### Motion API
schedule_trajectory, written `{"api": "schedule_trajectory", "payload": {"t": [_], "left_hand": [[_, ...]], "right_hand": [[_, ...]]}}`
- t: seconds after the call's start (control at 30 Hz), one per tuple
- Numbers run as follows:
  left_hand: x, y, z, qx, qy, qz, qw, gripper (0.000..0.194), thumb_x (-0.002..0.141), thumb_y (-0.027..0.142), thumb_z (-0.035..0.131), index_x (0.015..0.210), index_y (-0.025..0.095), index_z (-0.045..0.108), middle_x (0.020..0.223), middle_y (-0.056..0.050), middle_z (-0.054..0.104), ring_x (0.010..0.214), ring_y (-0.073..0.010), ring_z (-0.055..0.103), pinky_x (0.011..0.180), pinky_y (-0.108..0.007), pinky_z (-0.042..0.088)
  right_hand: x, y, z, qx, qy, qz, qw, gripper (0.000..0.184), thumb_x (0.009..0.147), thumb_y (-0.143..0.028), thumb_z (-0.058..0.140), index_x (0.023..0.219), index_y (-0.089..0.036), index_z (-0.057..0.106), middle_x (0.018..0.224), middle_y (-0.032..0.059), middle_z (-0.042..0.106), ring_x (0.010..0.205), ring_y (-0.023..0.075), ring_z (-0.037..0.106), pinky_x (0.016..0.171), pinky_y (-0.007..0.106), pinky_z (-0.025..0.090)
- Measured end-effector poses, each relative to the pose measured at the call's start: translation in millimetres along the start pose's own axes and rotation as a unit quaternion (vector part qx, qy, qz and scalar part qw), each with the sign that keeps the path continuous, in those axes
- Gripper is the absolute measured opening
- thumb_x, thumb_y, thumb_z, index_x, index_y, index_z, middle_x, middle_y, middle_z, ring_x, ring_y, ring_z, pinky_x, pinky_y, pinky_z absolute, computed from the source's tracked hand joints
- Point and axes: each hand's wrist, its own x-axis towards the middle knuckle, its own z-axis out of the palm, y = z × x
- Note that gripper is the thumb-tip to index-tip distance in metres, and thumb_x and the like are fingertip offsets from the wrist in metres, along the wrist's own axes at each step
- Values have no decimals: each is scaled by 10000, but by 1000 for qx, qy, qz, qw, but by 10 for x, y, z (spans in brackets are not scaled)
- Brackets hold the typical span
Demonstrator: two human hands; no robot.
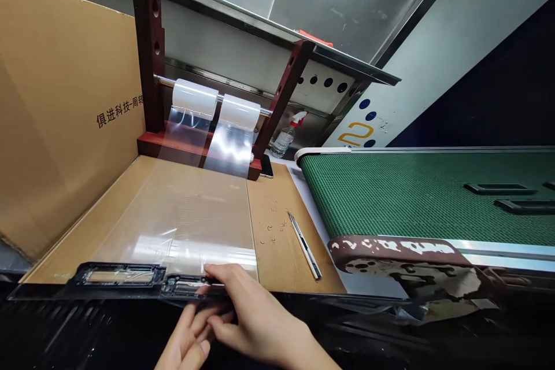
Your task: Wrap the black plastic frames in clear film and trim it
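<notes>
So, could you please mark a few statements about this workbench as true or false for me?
1. Two rolls of clear film hang on a rod in the dark red stand. True.
2. The right hand grips the tweezers. False: the tweezers lie alone on the wooden board; the hand's fingers touch the black frame.
3. The green conveyor belt carries dark parts. True.
4. The spray bottle stands on the belt. False: it stands behind the stand.
</notes>
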Motion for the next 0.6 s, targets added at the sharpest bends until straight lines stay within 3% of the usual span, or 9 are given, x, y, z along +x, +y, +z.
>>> {"api": "schedule_trajectory", "payload": {"t": [0.13,0.27,0.4,0.5,0.6], "left_hand": [[-1,-16,38,11,29,8,1000,647,786,435,720,1371,259,510,1234,-125,691,1250,-352,544,1124,-525,322],[28,4,99,11,89,-6,996,630,732,519,747,1275,230,607,1167,-135,722,1142,-356,629,1061,-509,424],[81,117,144,-3,153,-34,988,529,656,595,774,1014,207,742,1012,-101,777,949,-306,723,885,-379,568],[105,212,148,-2,171,-41,984,508,616,639,774,898,217,765,925,-69,793,869,-276,741,816,-327,587],[91,267,128,25,167,-56,984,596,608,724,714,920,218,762,971,-76,787,914,-295,728,879,-370,557]], "right_hand": [[-2,-1,17,-4,21,8,1000,517,877,-81,515,1368,-174,385,1243,132,570,1174,217,555,1000,361,468],[-9,1,-6,9,15,22,1000,544,874,-80,540,1379,-182,363,1259,122,561,1188,208,540,1023,358,452],[-19,2,-44,25,16,26,999,579,873,-98,561,1393,-221,337,1256,90,562,1183,185,540,1025,340,448],[-16,5,-68,37,18,21,999,583,878,-109,561,1398,-233,329,1250,81,562,1182,175,539,1026,335,443],[-3,39,-79,43,16,22,999,584,871,-99,559,1396,-231,339,1250,79,563,1184,173,537,1033,336,434]]}}
